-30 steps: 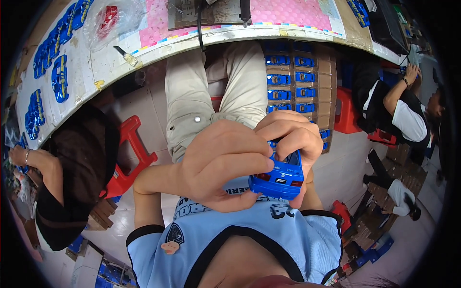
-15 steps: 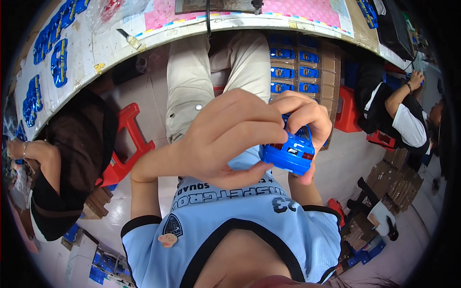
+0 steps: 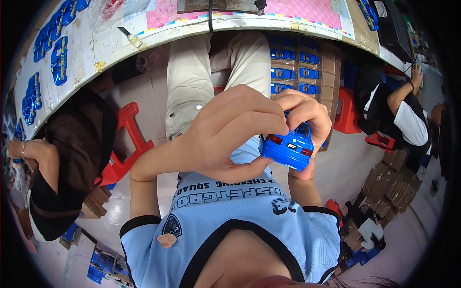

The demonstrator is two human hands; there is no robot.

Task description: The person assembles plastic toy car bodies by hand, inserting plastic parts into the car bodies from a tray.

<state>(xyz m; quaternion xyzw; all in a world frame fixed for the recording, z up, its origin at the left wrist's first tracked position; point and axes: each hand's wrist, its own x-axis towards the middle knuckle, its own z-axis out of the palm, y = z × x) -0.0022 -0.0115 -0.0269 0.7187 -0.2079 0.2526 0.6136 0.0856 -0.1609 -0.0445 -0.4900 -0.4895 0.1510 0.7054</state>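
Observation:
A shiny blue toy car point(image 3: 288, 152) is held up over my lap, its end with dark red lights and a small white-and-black plate turned toward me. My left hand point(image 3: 230, 132) pinches its left side, thumb low near the bumper and fingertips above. From the far right side, my right hand point(image 3: 307, 115) wraps round the car with bent fingers on top and the thumb tip under the right corner. The car's roof and far end are mostly hidden behind my fingers.
Ahead is the white worktable point(image 3: 158, 38), with several blue car bodies point(image 3: 59, 60) and a utility knife point(image 3: 129, 37) on it. A divided brown box point(image 3: 329, 72) of blue cars stands beyond my right hand. Red stools point(image 3: 127, 139) and co-workers point(image 3: 72, 153) flank me.
The toy car has tilted slightly, so both red lights and the plate show more fully. My hands keep about the same grip. At the right, a co-worker's arm has shifted.

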